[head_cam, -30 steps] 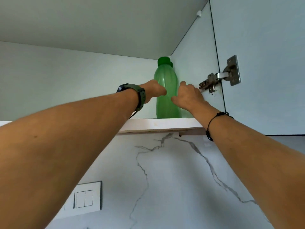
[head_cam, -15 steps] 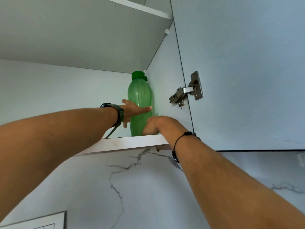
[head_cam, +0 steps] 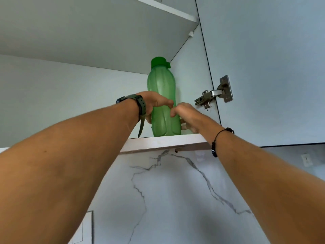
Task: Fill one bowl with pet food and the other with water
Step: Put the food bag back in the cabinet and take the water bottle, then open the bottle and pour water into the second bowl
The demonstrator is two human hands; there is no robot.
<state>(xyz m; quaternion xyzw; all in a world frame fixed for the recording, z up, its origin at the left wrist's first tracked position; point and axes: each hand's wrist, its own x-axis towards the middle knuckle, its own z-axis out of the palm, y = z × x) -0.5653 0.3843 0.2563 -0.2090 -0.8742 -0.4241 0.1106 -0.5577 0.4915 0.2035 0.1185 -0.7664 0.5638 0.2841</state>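
Note:
A tall green plastic bottle (head_cam: pixel 162 85) with a green cap stands upright on the cabinet shelf (head_cam: pixel 163 142), in the far right corner. My left hand (head_cam: pixel 155 102), with a dark watch on the wrist, wraps around the bottle's left side at its waist. My right hand (head_cam: pixel 186 114) curls around the bottle's right side, slightly lower, with a white object partly showing beneath its fingers. Both arms reach up from below. No bowls are in view.
The open cabinet door (head_cam: pixel 272 67) hangs at the right on a metal hinge (head_cam: pixel 215 95). An upper shelf (head_cam: pixel 105 32) sits above the bottle. Below the cabinet is a marble-patterned wall (head_cam: pixel 167 191) with a switch plate (head_cam: pixel 84 229) at lower left.
My left hand went from flat against the bottle to curled around it. My right hand rose from the shelf edge to the bottle's right side.

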